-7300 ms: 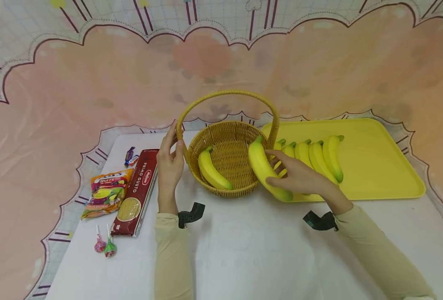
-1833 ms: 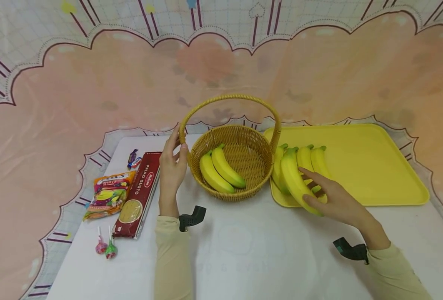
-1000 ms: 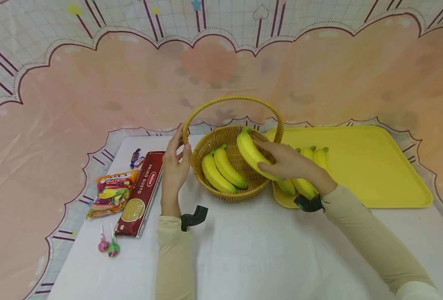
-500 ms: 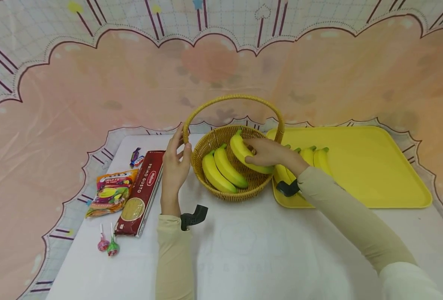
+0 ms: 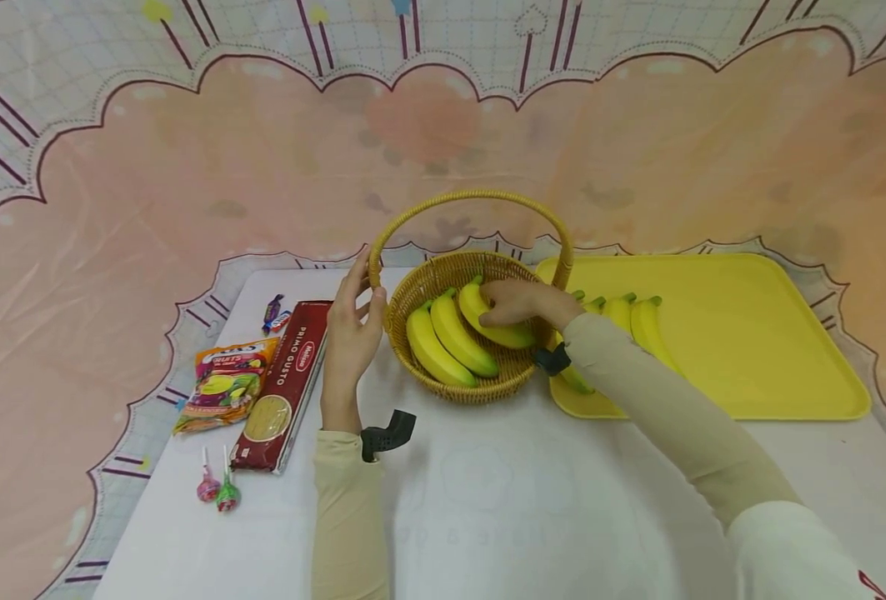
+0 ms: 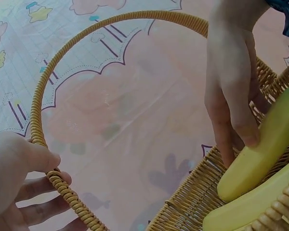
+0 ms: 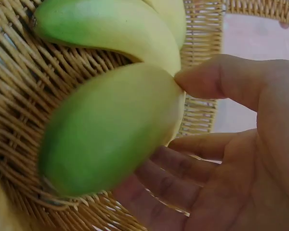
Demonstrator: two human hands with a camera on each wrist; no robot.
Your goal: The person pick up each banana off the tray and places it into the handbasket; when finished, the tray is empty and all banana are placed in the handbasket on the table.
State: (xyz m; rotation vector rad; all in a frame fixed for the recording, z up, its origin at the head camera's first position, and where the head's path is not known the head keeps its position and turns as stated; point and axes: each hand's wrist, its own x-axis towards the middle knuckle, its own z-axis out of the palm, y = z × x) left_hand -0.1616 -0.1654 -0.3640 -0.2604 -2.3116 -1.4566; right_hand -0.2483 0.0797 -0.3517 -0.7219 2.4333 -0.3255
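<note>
A wicker basket (image 5: 461,392) with a tall arched handle stands mid-table. My left hand (image 5: 352,337) holds the handle's left side, its thumb (image 6: 43,156) and fingers on either side of the wicker in the left wrist view. Inside the basket, my right hand (image 5: 518,302) grips a banana (image 5: 498,333) between thumb and fingers. Its green end (image 7: 86,154) faces the camera in the right wrist view, low over the woven bottom. Two more bananas, an outer one (image 5: 435,350) and an inner one (image 5: 461,337), lie side by side in the basket's left half.
A yellow tray (image 5: 773,333) at right bears several bananas (image 5: 647,325), partly hidden by my right forearm. Left of the basket lie a red spaghetti pack (image 5: 285,383), a candy bag (image 5: 228,383), small wrapped sweets (image 5: 272,312) and two lollipops (image 5: 227,496).
The basket held one banana at first, then two. My right hand has since taken another from the tray and lowered it leftward into the basket. My left hand keeps its place on the handle.
</note>
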